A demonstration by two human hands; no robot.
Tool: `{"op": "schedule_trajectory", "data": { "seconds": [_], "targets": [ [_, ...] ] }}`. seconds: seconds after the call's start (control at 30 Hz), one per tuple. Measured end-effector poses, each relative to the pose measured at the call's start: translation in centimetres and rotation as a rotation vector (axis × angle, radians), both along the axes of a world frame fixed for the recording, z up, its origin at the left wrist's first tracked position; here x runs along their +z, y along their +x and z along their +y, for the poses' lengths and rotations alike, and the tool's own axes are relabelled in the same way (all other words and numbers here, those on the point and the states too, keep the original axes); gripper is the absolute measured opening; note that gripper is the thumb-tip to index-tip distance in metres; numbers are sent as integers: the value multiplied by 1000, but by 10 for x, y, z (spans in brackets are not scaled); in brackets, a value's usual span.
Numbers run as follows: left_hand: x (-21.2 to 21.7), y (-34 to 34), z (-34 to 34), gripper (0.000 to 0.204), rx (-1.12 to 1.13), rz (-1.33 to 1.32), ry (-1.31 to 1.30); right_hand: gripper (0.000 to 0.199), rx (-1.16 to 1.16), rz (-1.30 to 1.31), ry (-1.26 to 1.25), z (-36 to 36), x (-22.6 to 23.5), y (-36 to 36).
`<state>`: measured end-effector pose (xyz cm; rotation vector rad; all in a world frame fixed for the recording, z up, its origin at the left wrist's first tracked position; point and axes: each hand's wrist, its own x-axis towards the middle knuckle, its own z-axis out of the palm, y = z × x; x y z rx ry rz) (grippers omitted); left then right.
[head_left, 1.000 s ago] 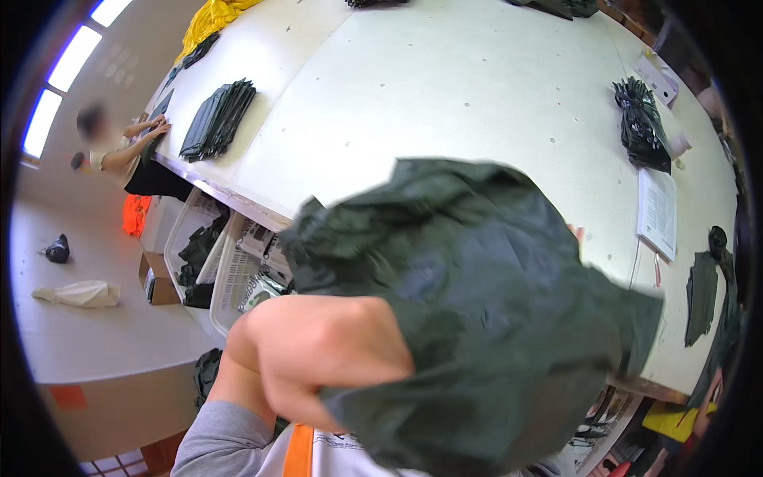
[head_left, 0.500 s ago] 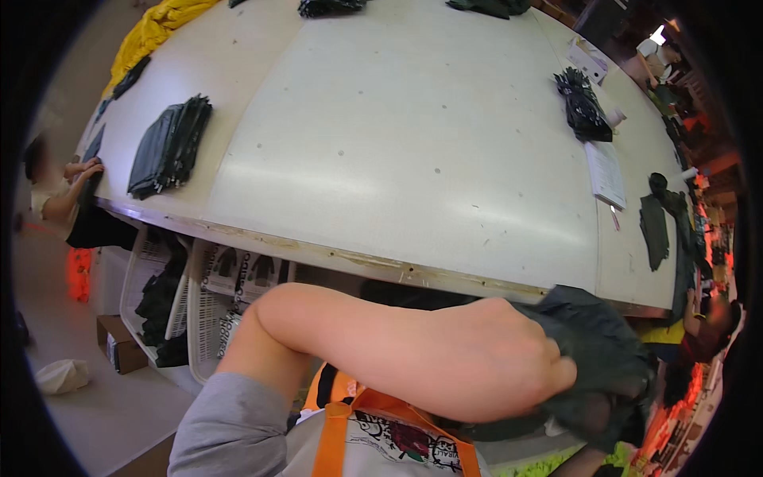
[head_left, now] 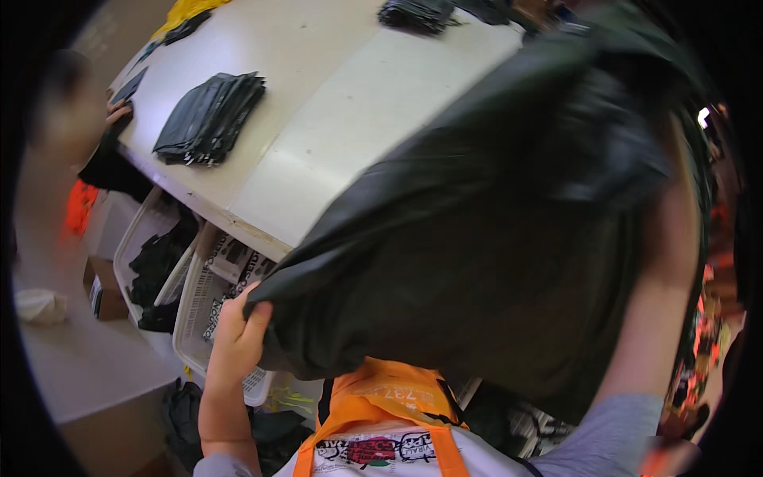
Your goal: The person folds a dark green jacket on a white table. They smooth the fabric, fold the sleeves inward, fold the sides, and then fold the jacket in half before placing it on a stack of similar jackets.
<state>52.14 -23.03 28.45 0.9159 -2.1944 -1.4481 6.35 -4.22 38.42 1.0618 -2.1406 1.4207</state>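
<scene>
A large dark green garment (head_left: 445, 262) of smooth, slightly shiny fabric is stretched up across my front, blurred at its upper right. My left hand (head_left: 242, 330) pinches its lower left edge between thumb and fingers, beside the white baskets. On the other side my right forearm (head_left: 664, 262) reaches up along the garment to its raised far end. Folds of fabric cover my right hand, so its fingers do not show. Much of the pale table (head_left: 318, 147) is hidden behind the garment.
A stack of folded dark pieces (head_left: 208, 119) lies on the table, another dark stack (head_left: 415, 16) farther back. White baskets (head_left: 187, 318) with dark cloth and printed bags stand below the edge. A person's hand (head_left: 118, 111) is at the far left; a cardboard box (head_left: 105, 290) stands on the floor.
The garment has come up from low at the right and is spread wide in front of me. My left hand now shows on its left edge. The view has turned toward the left.
</scene>
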Motion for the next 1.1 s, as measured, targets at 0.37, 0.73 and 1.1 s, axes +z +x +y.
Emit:
{"op": "schedule_trajectory", "data": {
  "seconds": [0.37,0.73,1.1],
  "targets": [
    [-227,-73,-130,89,212,-303,-581,68,-111,205,1076,-99,-344,-53],
    [-256,-193,-302,53,1049,-86,-490,66,-346,33,1115,63,-434,-149],
    [-289,-141,-250,66,189,-818,-966,64,-111,-44,1175,46,-383,-9]
  ]
}}
